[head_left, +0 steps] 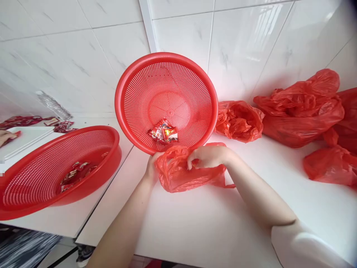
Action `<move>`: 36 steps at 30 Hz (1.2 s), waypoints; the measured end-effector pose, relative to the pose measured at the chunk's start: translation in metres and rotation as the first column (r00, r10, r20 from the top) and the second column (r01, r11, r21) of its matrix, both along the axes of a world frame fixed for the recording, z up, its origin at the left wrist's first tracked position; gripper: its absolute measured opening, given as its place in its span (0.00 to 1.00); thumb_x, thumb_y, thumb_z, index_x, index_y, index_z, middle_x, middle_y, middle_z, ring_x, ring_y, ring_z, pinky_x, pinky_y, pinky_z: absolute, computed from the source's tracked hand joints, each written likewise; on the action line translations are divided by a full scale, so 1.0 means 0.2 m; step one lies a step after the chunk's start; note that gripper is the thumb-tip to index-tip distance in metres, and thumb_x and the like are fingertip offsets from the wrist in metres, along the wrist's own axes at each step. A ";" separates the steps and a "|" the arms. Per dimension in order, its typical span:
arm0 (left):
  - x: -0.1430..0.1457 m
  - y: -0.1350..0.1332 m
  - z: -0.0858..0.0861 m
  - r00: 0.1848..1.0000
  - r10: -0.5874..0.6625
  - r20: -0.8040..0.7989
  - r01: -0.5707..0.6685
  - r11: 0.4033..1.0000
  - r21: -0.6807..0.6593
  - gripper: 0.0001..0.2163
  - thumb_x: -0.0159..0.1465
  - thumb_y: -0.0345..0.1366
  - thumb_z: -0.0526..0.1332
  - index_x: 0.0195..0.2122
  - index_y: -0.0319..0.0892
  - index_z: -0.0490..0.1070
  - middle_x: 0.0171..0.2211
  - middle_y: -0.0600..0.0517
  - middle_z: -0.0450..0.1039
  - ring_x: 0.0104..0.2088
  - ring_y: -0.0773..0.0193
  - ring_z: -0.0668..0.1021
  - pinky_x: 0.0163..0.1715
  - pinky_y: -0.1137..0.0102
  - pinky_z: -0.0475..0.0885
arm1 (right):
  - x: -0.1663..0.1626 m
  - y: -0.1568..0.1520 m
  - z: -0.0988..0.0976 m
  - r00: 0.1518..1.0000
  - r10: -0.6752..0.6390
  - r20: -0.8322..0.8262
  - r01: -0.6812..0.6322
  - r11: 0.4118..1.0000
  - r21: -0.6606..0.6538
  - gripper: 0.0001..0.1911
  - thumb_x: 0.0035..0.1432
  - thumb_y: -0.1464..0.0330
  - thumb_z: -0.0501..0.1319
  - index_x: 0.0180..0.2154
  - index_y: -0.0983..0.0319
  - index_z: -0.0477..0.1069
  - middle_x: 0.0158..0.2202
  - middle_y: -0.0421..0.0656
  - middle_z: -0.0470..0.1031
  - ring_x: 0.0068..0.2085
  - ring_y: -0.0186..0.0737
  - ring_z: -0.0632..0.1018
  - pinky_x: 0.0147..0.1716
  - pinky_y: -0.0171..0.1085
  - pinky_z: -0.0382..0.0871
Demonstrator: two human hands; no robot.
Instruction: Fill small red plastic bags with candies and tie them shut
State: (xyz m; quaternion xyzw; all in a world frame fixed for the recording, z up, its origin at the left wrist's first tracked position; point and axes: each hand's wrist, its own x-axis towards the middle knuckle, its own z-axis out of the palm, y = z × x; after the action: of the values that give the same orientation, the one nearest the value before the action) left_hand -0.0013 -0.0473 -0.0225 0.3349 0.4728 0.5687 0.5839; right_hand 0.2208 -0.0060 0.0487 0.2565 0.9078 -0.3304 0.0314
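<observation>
A thin red plastic bag (pixel 178 182) lies with its mouth spread on the white table in front of me. My left hand (pixel 152 165) is closed on the left edge of the bag, its fingers partly hidden behind the film. Over the bag's mouth, my right hand (pixel 209 156) has its fingers curled; a small red and gold bit shows at the fingertips, too little to name. Just beyond both hands a red mesh basket (pixel 166 57) leans tilted toward me, with several shiny red wrapped packets (pixel 164 132) low inside it.
A second red basket (pixel 115 149) on the left holds several small packets. Behind it are a clear plastic bottle (pixel 54 105), a white board (pixel 28 136) and another person's hand (pixel 6 137). Filled red bags (pixel 301 111) and a smaller crumpled bag (pixel 241 121) line the tiled wall at right.
</observation>
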 end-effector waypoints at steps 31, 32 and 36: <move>0.05 0.00 -0.02 0.986 -0.135 0.096 0.125 0.987 0.103 0.14 0.50 0.32 0.65 0.39 0.38 0.77 0.40 0.46 0.81 0.45 0.46 0.80 0.44 0.58 0.74 | -0.04 0.22 -0.19 0.554 -0.621 -0.554 0.767 0.640 0.050 0.14 0.56 0.59 0.64 0.34 0.64 0.78 0.32 0.45 0.78 0.37 0.45 0.78 0.39 0.39 0.70; 0.04 0.01 -0.02 0.989 -0.123 0.083 0.113 0.987 0.113 0.14 0.49 0.32 0.65 0.39 0.38 0.77 0.39 0.45 0.81 0.45 0.46 0.80 0.43 0.59 0.74 | -0.03 0.23 -0.18 0.466 -0.643 -0.608 0.762 0.640 -0.093 0.16 0.56 0.57 0.64 0.35 0.65 0.78 0.31 0.44 0.78 0.36 0.45 0.78 0.37 0.39 0.70; -0.02 0.05 -0.03 0.999 -0.004 0.037 -0.002 0.990 0.138 0.14 0.46 0.33 0.66 0.35 0.38 0.77 0.35 0.48 0.81 0.41 0.50 0.81 0.39 0.62 0.75 | -0.01 0.22 -0.13 0.272 -0.731 -0.626 0.397 0.678 -0.619 0.23 0.49 0.56 0.69 0.44 0.62 0.74 0.38 0.43 0.79 0.36 0.40 0.79 0.32 0.36 0.72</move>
State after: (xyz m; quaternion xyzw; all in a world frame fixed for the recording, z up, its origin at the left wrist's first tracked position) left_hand -0.0044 -0.0370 -0.0278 0.3639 0.4212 0.6059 0.5685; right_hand 0.2178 0.0379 0.0228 0.3635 0.5719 -0.5494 -0.4888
